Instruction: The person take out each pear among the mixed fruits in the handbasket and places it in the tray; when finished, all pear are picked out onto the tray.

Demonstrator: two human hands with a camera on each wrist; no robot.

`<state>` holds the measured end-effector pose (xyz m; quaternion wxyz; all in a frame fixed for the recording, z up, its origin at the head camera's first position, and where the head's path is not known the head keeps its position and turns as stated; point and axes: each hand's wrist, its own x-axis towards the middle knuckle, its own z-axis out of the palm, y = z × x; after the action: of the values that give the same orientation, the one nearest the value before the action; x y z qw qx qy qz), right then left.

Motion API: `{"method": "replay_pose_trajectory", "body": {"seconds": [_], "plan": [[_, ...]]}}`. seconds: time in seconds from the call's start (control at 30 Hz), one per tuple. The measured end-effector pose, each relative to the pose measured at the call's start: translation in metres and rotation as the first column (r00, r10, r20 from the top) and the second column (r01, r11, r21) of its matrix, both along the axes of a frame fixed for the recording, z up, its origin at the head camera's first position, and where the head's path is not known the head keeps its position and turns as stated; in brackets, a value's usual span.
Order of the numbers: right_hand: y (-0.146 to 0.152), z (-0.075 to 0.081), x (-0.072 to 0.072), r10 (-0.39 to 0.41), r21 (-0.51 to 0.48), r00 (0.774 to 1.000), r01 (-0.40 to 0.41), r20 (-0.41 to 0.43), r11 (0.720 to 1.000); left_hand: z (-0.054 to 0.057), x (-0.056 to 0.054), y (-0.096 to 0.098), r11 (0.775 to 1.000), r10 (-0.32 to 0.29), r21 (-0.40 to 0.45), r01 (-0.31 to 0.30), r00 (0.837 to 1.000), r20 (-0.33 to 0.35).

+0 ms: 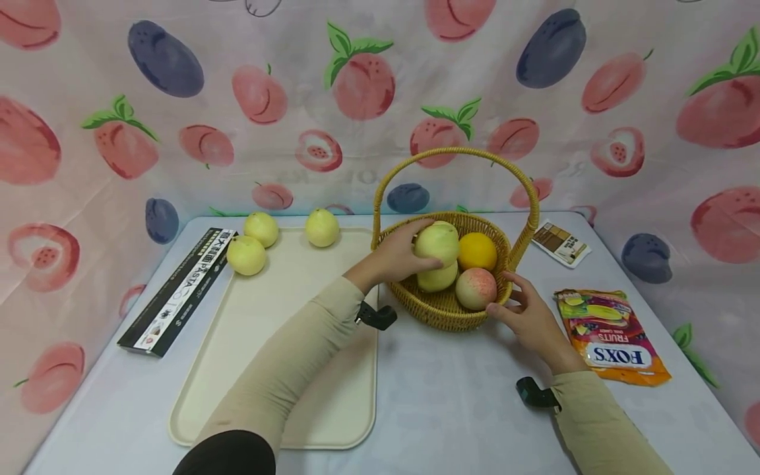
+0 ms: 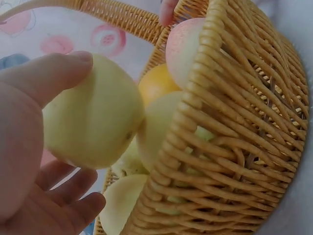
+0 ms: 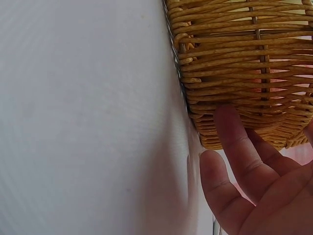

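Observation:
A wicker basket (image 1: 442, 320) with a tall arched handle stands right of the middle in the head view. My left hand (image 1: 396, 256) holds a pale green pear (image 1: 438, 243) over its left part, thumb and fingers around the fruit. Underneath lie more pale pears (image 2: 161, 125), beside an orange (image 1: 477, 251) and a pink-blushed peach (image 1: 476, 288). At the basket's right side, my right hand (image 1: 531, 323) grips the rim, its fingers (image 3: 232, 129) against the woven wall in the right wrist view.
Left of the basket lies a cream tray (image 1: 285, 297), with several pale pears (image 1: 322, 227) along its far end and corner. A long black pasta box (image 1: 178, 290) lies beside it. To the right are a candy bag (image 1: 611, 336) and a small white-and-brown packet (image 1: 561, 243).

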<state>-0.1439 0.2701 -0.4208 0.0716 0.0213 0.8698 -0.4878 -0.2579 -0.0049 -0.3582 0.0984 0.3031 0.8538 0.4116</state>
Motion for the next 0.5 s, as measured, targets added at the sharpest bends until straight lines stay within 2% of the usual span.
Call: {"method": "replay_pose_trajectory", "body": {"seconds": [0.23,0.5], "plan": [[0.001,0.000,0.000,0.002,0.002,1.000,-0.002,-0.008,1.000,-0.002,0.003,-0.007,0.999,0.037,0.016,-0.038,0.999,0.036],[0.001,-0.001,0.000,0.005,-0.005,1.000,-0.005,-0.007,1.000,0.000,0.007,-0.019,0.998,0.057,0.033,-0.057,0.998,0.007]]}}
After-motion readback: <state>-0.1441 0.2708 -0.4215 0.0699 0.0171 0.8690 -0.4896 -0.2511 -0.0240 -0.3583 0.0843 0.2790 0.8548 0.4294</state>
